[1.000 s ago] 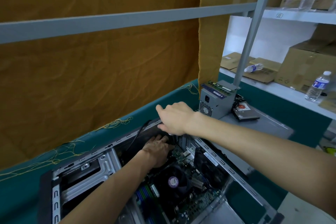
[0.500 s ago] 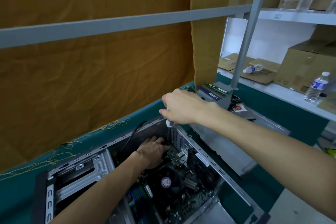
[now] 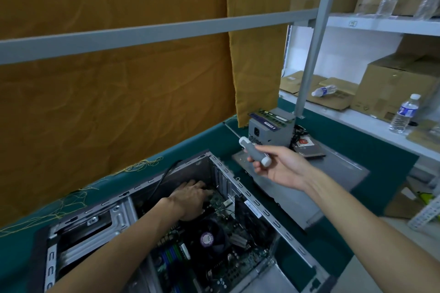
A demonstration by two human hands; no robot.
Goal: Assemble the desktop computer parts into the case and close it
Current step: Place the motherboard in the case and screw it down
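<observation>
Right hand (image 3: 281, 169): lifted off the case rim, palm turned up, fingers clamped on a grey-and-white screwdriver (image 3: 256, 152).
Left hand (image 3: 190, 200): stayed on the motherboard (image 3: 214, 200) (fingers flat, spread) inside the computer case (image 3: 266, 215).

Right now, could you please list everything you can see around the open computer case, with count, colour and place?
Computer case: one, grey, open on the table.
Motherboard: one, dark, inside the case.
Cooler fan: one, black, on the motherboard.
Power supply: one, grey, at the table's far end.
Side panel: one, grey, flat beside the case.
Table cover: one, teal.
Curtain: orange, behind the table.
Water bottles: four, clear, on the shelves.
Cardboard boxes: several, brown, on the shelves.
Screwdriver: one, grey and white handle.
Left hand: inside the case.
Right hand: holds the screwdriver.
</observation>
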